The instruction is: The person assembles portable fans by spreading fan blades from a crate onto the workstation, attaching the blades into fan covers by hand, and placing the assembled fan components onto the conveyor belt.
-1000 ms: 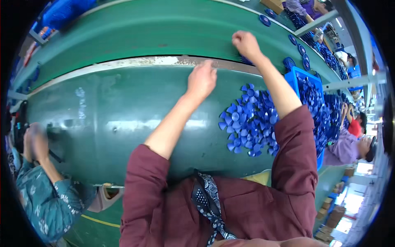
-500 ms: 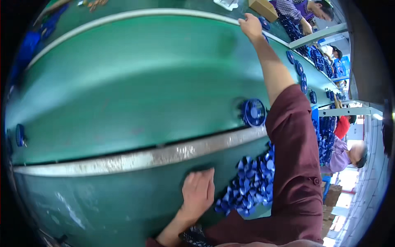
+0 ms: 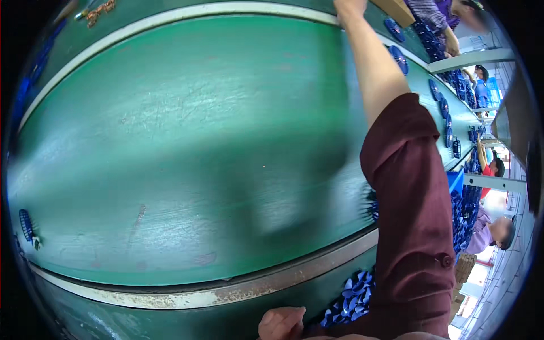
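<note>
My right arm, in a rolled maroon sleeve, stretches across the green belt (image 3: 187, 113). My right hand (image 3: 350, 8) is over the far rail (image 3: 226, 8), its fingers cut off by the top edge. Nearest to it are two round blue parts (image 3: 394, 29), one beyond the rail and one on the belt (image 3: 399, 59). My left hand (image 3: 281, 323) is low on the near worktop, fingers curled in; whatever they hold, if anything, is hidden. To its right lies a heap of curved blue blade-like pieces (image 3: 350, 297). A blue grille-like round part (image 3: 372, 207) shows partly behind my sleeve.
Another blue grille part (image 3: 26, 225) stands at the belt's left end. Several round blue parts (image 3: 443, 107) line the belt at right. Beyond are a cardboard box (image 3: 395, 11), a metal post (image 3: 473, 59) and co-workers. A worn metal rail (image 3: 170, 300) edges the near side.
The view has shifted, so the belt and near rail sit lower. My right hand has gone up toward the top edge, its fingers leaving view. My left hand shows lower and less fully.
</note>
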Demonstrator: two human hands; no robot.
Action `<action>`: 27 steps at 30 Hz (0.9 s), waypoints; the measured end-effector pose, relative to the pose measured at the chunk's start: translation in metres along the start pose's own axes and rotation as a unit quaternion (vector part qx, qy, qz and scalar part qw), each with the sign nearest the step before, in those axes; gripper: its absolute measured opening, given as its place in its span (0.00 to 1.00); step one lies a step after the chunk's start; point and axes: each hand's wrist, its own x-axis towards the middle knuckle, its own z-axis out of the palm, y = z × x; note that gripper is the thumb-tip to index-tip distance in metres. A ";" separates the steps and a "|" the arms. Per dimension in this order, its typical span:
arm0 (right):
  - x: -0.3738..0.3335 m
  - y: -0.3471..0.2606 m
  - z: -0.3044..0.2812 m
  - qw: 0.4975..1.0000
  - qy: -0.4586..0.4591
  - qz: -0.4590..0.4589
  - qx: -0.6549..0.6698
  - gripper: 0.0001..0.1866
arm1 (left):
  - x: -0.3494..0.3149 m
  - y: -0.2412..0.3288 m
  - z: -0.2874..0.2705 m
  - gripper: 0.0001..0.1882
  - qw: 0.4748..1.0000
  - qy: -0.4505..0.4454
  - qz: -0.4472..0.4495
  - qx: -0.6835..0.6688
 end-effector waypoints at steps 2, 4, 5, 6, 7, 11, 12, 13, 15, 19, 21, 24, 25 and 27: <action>0.004 0.006 -0.006 1.000 0.006 0.009 -0.008 0.16 | 0.000 0.005 0.006 0.22 0.982 0.060 -0.114 -0.139; 0.020 -0.007 -0.007 0.997 -0.040 0.061 0.016 0.17 | 0.006 0.010 0.009 0.21 0.988 0.065 -0.081 -0.118; 0.008 -0.011 -0.002 0.998 -0.037 0.056 0.005 0.17 | 0.011 0.013 0.011 0.21 0.990 0.071 -0.062 -0.107; -0.006 -0.020 0.004 0.998 -0.032 0.050 -0.003 0.17 | 0.015 0.016 0.011 0.21 0.992 0.077 -0.041 -0.095; 0.010 0.011 0.007 0.992 0.037 -0.097 -0.074 0.16 | 0.019 0.015 0.010 0.20 0.995 0.052 -0.030 -0.084; 0.028 0.009 0.006 0.993 -0.035 0.005 -0.113 0.14 | 0.022 0.020 0.002 0.19 0.998 0.041 0.029 -0.042; 0.025 0.004 -0.001 0.990 -0.006 -0.003 -0.142 0.13 | 0.023 0.021 0.001 0.19 0.998 0.036 0.042 -0.029; 0.021 -0.001 -0.008 0.985 0.024 -0.010 -0.171 0.12 | 0.025 0.024 -0.001 0.19 0.998 0.031 0.055 -0.015; 0.008 -0.016 -0.017 0.985 0.066 -0.032 -0.157 0.13 | 0.028 0.028 -0.003 0.18 0.997 0.019 0.079 0.014; -0.003 -0.052 -0.031 0.983 0.044 -0.094 -0.155 0.15 | 0.029 0.034 -0.005 0.18 0.991 -0.011 0.118 0.069; -0.011 -0.072 -0.033 0.967 0.060 -0.178 -0.173 0.13 | 0.029 0.036 -0.006 0.17 0.986 -0.024 0.137 0.096; -0.032 -0.042 -0.047 0.984 0.000 -0.155 -0.085 0.24 | 0.031 0.043 -0.011 0.17 0.975 -0.040 0.173 0.136; -0.024 -0.013 -0.055 0.991 0.033 -0.122 -0.047 0.22 | 0.034 0.044 -0.010 0.17 0.970 -0.054 0.185 0.146; -0.004 0.008 -0.074 0.995 -0.065 -0.036 0.070 0.28 | 0.036 0.042 -0.009 0.17 0.962 -0.063 0.208 0.167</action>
